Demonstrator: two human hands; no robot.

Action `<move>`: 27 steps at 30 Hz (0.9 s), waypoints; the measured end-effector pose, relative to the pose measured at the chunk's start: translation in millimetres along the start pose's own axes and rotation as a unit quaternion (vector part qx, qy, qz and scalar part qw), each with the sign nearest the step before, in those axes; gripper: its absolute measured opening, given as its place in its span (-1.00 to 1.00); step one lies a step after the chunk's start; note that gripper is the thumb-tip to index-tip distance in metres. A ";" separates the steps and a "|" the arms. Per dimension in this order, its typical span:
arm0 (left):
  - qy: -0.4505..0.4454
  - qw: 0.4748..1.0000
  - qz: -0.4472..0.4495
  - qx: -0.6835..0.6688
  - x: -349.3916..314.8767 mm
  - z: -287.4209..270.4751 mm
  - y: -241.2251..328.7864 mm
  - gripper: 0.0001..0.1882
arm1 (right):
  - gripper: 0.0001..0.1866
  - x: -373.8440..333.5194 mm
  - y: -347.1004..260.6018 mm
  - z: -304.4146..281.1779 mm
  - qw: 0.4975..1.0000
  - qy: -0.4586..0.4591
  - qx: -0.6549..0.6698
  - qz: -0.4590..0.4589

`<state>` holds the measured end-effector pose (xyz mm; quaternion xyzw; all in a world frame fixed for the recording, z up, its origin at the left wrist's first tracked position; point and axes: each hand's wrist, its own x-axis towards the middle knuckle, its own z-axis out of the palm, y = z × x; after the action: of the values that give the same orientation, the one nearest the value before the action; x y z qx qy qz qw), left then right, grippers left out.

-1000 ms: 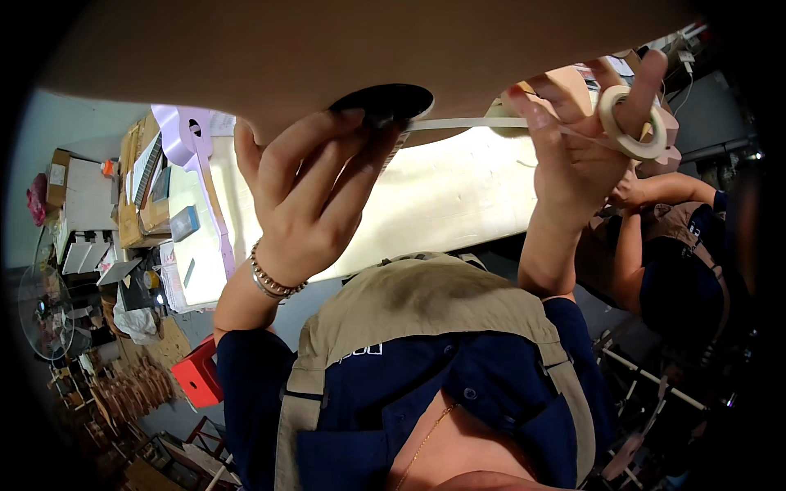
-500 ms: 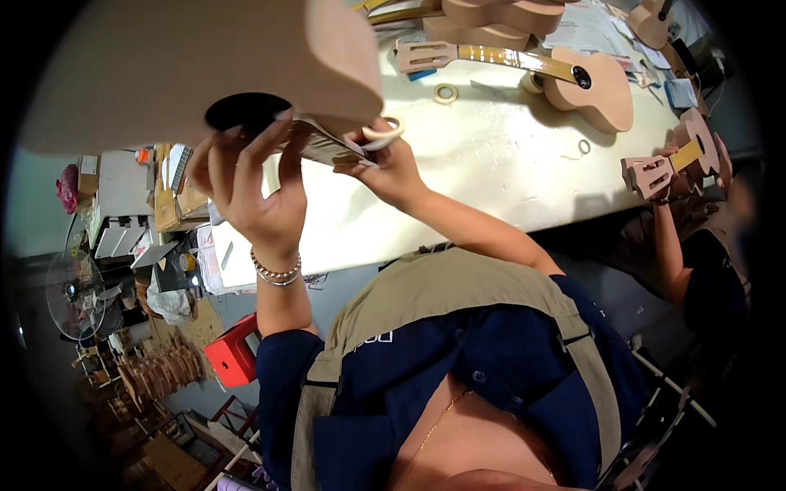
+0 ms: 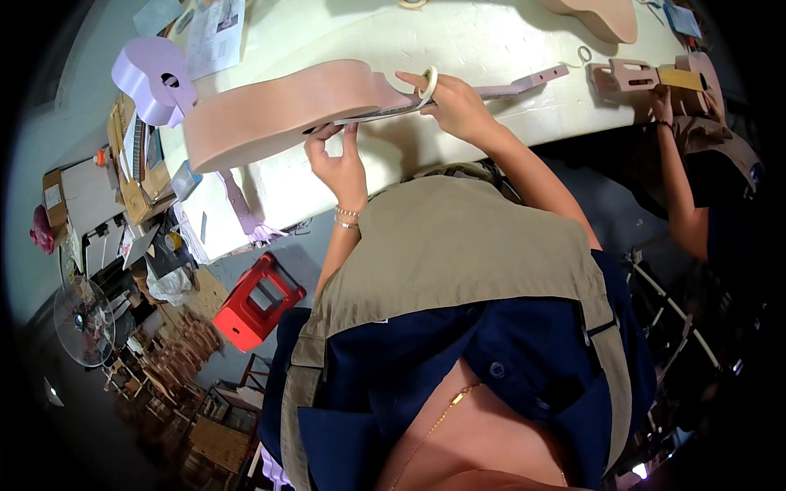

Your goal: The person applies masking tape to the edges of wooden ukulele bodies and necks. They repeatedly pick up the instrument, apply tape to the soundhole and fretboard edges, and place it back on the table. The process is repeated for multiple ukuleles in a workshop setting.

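An unfinished pale pink ukulele [image 3: 274, 110] is held on its side over the near part of the table, its neck running right. My right hand [image 3: 463, 106] is closed around the neck, index finger stretched out, with a roll of masking tape [image 3: 427, 86] hung over its fingers. My left hand [image 3: 340, 168] is below the body's edge near the sound hole. Its thumb and fingertips pinch at a pale strip [image 3: 354, 122] along the end of the fretboard. The sound hole is mostly hidden by the tilt.
On the white table [image 3: 327, 33] lie a lilac ukulele [image 3: 155, 78], a printed sheet [image 3: 214, 37] and a small tape ring [image 3: 584, 55]. At right a co-worker's hands hold another ukulele [image 3: 647, 75]. A red stool [image 3: 260, 303] and a fan [image 3: 84, 321] stand at left.
The ukulele has swung down and away from close to the camera, so its side and neck now show. Both hands have moved right with it; my left hand's fingers have drawn together.
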<state>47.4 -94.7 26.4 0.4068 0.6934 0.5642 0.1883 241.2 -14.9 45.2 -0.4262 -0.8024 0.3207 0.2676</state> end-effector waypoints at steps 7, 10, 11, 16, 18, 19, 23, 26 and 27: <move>-0.009 0.999 0.007 0.035 0.8 7.5 -21.4 -0.78 | -0.16 3.7 -20.4 -0.7 0.979 0.164 0.045 -0.111; -0.017 0.999 0.015 0.041 2.3 5.8 -20.9 -0.78 | -0.24 -1.0 -35.9 8.2 0.937 0.275 0.159 -0.143; -0.020 0.999 0.016 0.045 2.7 5.3 -19.9 -0.78 | -0.40 -2.3 -41.4 13.0 0.927 0.308 0.185 -0.110; -0.015 0.999 0.013 0.036 2.5 4.6 -17.9 -0.79 | -0.47 -17.6 -25.8 14.0 0.951 0.289 0.108 -0.022; -0.018 0.999 0.017 0.040 3.4 3.5 -17.2 -0.79 | -0.46 -24.3 -19.1 18.8 0.955 0.271 0.117 0.013; -0.021 0.999 0.023 0.044 4.4 2.2 -16.9 -0.78 | -0.47 -23.5 -15.2 19.6 0.956 0.274 0.106 0.008; -0.044 0.976 0.142 0.156 12.9 -12.1 -13.9 -0.79 | -0.48 -23.3 -11.9 22.6 0.964 0.238 0.118 0.028; -0.127 0.978 0.138 0.094 21.3 -28.9 -23.4 -0.81 | -0.49 -23.3 -9.2 24.7 0.960 0.247 0.128 0.033; -0.158 0.954 0.238 0.095 30.6 -33.0 -29.6 -0.83 | -0.49 -23.5 -8.5 25.5 0.960 0.245 0.128 0.031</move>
<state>-5.1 -92.7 14.4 0.6598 0.5885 0.4526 0.1161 230.5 -46.0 31.3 -0.4791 -0.6507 0.3143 0.4982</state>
